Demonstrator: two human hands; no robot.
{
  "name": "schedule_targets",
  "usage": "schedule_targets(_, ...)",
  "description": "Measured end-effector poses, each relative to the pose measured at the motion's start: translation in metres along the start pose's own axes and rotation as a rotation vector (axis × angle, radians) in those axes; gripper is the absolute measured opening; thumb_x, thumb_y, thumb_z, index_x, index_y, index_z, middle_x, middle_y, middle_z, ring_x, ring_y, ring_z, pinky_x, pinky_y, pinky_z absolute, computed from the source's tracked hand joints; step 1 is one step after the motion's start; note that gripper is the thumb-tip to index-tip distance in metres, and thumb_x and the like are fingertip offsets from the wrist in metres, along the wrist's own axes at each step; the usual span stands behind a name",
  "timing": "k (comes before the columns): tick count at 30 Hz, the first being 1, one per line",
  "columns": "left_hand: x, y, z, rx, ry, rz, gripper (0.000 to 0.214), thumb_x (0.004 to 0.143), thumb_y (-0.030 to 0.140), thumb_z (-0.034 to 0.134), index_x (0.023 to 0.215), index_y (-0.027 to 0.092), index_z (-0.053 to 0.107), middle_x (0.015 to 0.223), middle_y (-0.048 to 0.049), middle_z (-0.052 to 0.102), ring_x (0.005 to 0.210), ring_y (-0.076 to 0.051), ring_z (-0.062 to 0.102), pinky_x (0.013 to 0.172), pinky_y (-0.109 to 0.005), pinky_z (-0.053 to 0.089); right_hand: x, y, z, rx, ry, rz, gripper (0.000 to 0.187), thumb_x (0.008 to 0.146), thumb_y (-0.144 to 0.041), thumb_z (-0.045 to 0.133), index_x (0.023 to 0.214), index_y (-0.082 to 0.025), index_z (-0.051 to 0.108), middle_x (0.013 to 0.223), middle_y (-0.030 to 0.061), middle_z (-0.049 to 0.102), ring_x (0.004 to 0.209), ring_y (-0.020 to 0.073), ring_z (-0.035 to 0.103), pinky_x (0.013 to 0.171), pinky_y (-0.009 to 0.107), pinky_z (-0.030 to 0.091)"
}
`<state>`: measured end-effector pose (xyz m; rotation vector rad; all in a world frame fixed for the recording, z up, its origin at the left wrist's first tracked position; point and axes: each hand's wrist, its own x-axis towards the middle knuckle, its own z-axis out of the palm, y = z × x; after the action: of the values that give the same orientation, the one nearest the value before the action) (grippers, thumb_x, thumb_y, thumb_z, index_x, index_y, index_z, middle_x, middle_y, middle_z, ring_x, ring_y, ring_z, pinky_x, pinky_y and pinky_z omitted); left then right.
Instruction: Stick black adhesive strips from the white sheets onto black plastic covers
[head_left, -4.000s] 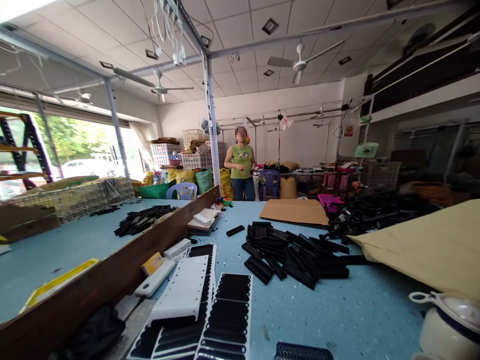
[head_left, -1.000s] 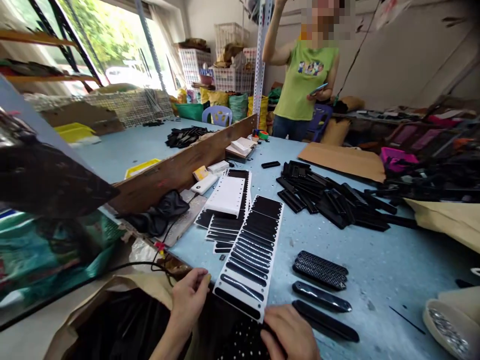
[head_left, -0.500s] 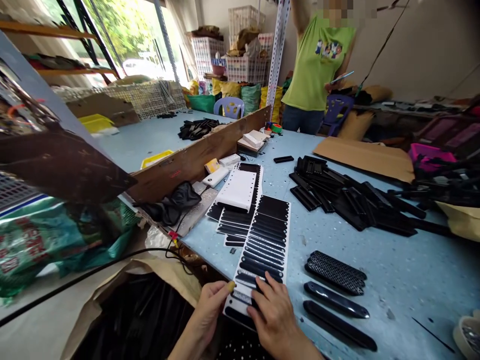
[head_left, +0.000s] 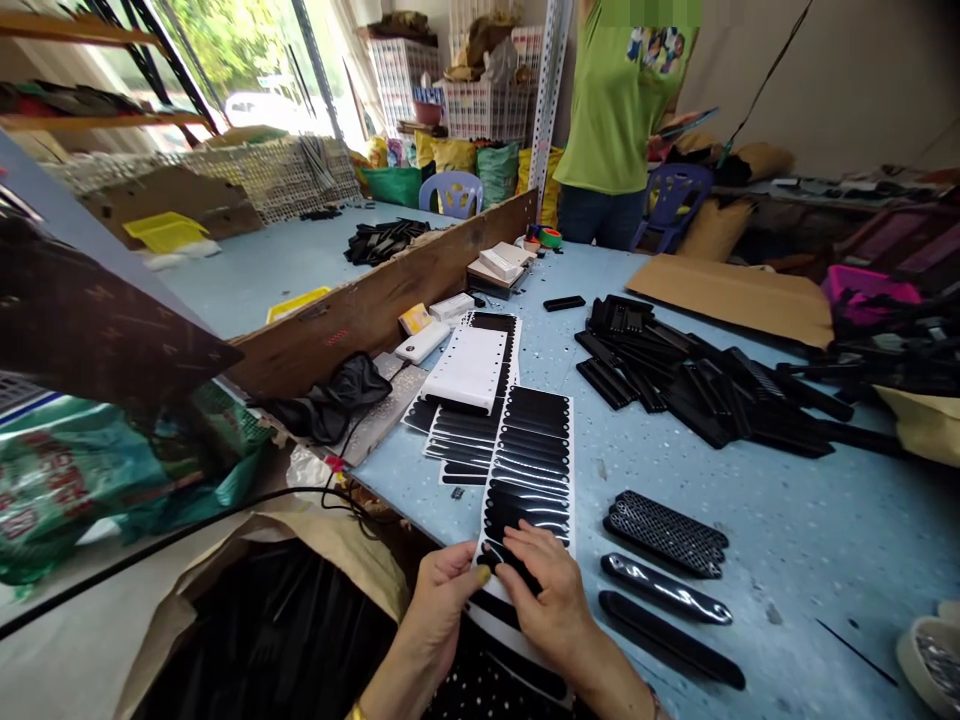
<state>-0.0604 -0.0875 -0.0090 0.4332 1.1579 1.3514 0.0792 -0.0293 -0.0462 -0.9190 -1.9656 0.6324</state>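
- At the table (head_left: pixel 780 550) edge, strip sheet (head_left: pixel 529 455) lies under both your hands; near end looks to overhang toward your lap.
- Left hand (head_left: pixel 441 602): thumb and fingers pinching the sheet's left margin.
- Right hand (head_left: pixel 551 592): fingers spread, laid over the sheet's black strips, just beside your left.
- Risk: pulling unevenly with your left could crease the sheet or tear a strip; the overhanging end may drag everything off the edge.
- Risk: a wide sweep of your right could knock the textured piece (head_left: pixel 666 533), glossy piece (head_left: pixel 666 588) and plain black piece (head_left: pixel 670 640), all near it on its right.
- Containers: paper sack (head_left: pixel 330 535) below and left of your left hand, mouth open, dark pieces inside, type unclear.
- White bowl (head_left: pixel 910 660) well right of your right hand: small shiny bits.
- Pink basket (head_left: pixel 870 285), far ahead and right of your right hand: dark contents, can't tell what.
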Motion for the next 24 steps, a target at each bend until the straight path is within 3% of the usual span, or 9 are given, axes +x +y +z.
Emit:
schedule_targets(8,0.009,0.006,0.008,0.033,0.000,-0.022,0.021,0.066,0.021,0.079,0.085,0.012,0.081,0.068,-0.0055,0.074,0.063,-0.016,0.062,0.066,-0.025,0.047,0.007,0.000,-0.003,0.229,-0.035,0.182,0.023,0.089,-0.024,0.057,0.095,-0.022,0.079,0.097,0.0101,0.079,0.099,0.0307,0.072,0.088,0.052,0.056)
schedule_targets(12,0.010,0.010,0.013,0.041,-0.020,-0.013,0.021,0.068,0.023,0.079,0.086,0.013,0.081,0.069,-0.0054,0.075,0.065,-0.017,0.064,0.067,-0.025,0.048,0.012,-0.005,-0.007,0.384,-0.072,0.357,0.024,0.090,-0.034,0.059,0.091,-0.024,0.081,0.095,0.0086,0.079,0.100,0.0296,0.071,0.089,0.046,0.056)
schedule_targets(15,0.012,0.010,0.014,0.056,-0.038,-0.024,0.024,0.068,0.025,0.080,0.088,0.013,0.080,0.071,-0.0058,0.076,0.065,-0.019,0.067,0.067,-0.027,0.050,0.019,-0.004,-0.009,0.485,-0.048,0.537,0.029,0.087,-0.043,0.062,0.083,-0.021,0.081,0.084,0.0071,0.078,0.085,0.0277,0.072,0.078,0.039,0.058)
schedule_targets(18,0.019,0.006,0.009,0.090,-0.014,-0.041,0.035,0.065,0.031,0.082,0.094,0.012,0.078,0.072,-0.0068,0.076,0.064,-0.023,0.070,0.066,-0.031,0.054,0.033,0.001,-0.016,0.674,0.082,0.749,0.033,0.084,-0.048,0.068,0.076,-0.017,0.077,0.073,0.0059,0.076,0.072,0.0238,0.071,0.068,0.034,0.058)
schedule_targets(20,0.030,0.004,0.003,0.168,0.010,-0.026,0.045,0.067,0.036,0.080,0.104,0.011,0.074,0.073,-0.0080,0.077,0.063,-0.025,0.071,0.063,-0.034,0.056,0.048,0.006,-0.031,0.832,0.232,0.822,0.033,0.081,-0.048,0.071,0.075,-0.016,0.074,0.073,0.0062,0.075,0.070,0.0226,0.071,0.066,0.033,0.058)
schedule_targets(22,0.044,0.006,-0.004,0.348,0.041,0.056,0.050,0.070,0.038,0.075,0.112,0.011,0.071,0.078,-0.0096,0.078,0.067,-0.028,0.073,0.064,-0.037,0.058,0.062,0.010,-0.058,0.910,0.396,0.793,0.030,0.078,-0.046,0.076,0.077,-0.016,0.072,0.073,0.0057,0.075,0.067,0.0207,0.071,0.064,0.032,0.059)
schedule_targets(24,0.058,0.011,-0.010,0.624,0.130,0.247,0.049,0.070,0.035,0.071,0.113,0.013,0.070,0.089,-0.0120,0.079,0.079,-0.032,0.075,0.073,-0.042,0.059,0.070,0.015,-0.093,0.852,0.548,0.689,0.027,0.076,-0.041,0.079,0.083,-0.015,0.072,0.073,0.0049,0.074,0.067,0.0186,0.070,0.065,0.031,0.059)
